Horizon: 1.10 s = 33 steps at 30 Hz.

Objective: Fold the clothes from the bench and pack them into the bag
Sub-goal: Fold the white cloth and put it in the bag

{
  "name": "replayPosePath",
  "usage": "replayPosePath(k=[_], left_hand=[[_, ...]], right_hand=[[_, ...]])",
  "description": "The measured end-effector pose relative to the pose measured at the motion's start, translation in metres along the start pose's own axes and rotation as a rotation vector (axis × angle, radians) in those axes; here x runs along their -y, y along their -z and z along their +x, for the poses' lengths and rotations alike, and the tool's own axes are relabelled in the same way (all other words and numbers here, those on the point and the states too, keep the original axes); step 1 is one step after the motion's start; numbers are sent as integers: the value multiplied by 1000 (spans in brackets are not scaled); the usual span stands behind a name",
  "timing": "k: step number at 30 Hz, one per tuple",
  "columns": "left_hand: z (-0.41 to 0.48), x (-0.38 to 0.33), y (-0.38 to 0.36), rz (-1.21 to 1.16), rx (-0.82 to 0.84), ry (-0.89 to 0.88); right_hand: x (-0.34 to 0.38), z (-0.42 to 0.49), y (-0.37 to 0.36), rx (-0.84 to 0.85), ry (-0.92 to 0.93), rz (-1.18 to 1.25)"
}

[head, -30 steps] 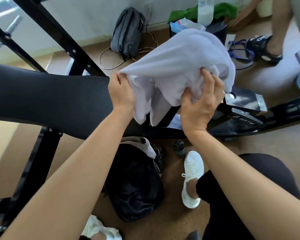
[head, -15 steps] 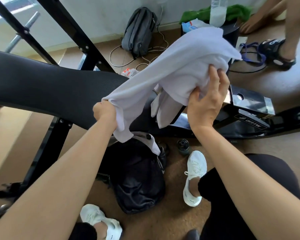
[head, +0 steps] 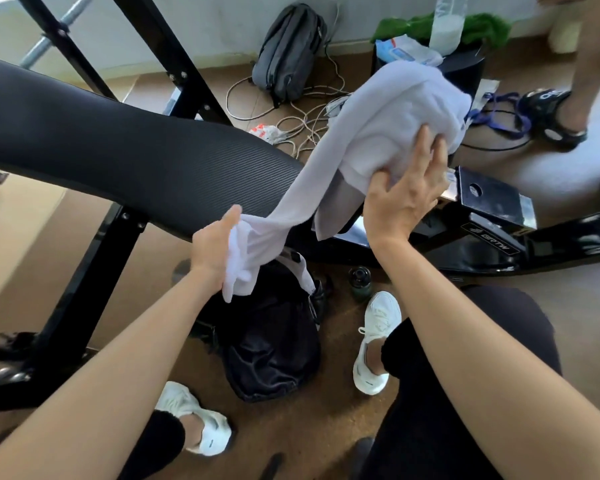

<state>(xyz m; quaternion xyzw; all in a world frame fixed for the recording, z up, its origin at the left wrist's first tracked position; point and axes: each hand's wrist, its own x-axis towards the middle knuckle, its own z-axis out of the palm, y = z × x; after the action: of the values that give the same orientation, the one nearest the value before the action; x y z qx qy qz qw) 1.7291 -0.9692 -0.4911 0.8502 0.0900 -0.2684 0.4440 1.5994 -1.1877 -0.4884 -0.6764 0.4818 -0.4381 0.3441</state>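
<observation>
A white garment point(head: 378, 133) is stretched in the air between my hands, above the end of the black padded bench point(head: 118, 157). My left hand point(head: 213, 247) grips its lower end, just over the black bag point(head: 274, 341) on the floor. My right hand point(head: 404, 192) holds the bunched upper part from below, fingers spread and pressed into the cloth. The bag stands between my feet; whether it is unzipped I cannot tell.
A grey backpack point(head: 288, 53) leans on the far wall with tangled cables point(head: 302, 123) beside it. A dark bottle point(head: 360, 282) stands by my right white shoe point(head: 374, 344). Another person's sandalled foot point(head: 554, 112) is at the upper right. The bench frame point(head: 70, 306) crosses left.
My left hand has pulled one end of the garment down and toward me, from beside the right hand to just above the bag. The cloth is now drawn out long.
</observation>
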Motion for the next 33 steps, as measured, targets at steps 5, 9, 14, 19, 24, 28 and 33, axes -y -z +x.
replayPosePath(k=[5, 9, 14, 19, 24, 28, 33], left_hand=[[-24, 9, 4, 681, 118, -238], [-28, 20, 28, 585, -30, -252], [-26, 57, 43, 967, -74, -41], [-33, 53, 48, 560, 51, -171], [-55, 47, 62, 225, 186, -213], [-76, 52, 82, -39, 311, -279], [-101, 63, 107, -178, 439, -335]], right_hand=[[-2, -1, 4, 117, 18, 56], [-3, -4, 4, 128, 3, 20], [1, -4, 2, 107, 4, 6], [6, -8, 2, 96, -5, -64], [15, -24, 13, 106, -78, -79], [25, -65, 25, 132, -150, -54], [25, -141, 45, 598, -167, 208]])
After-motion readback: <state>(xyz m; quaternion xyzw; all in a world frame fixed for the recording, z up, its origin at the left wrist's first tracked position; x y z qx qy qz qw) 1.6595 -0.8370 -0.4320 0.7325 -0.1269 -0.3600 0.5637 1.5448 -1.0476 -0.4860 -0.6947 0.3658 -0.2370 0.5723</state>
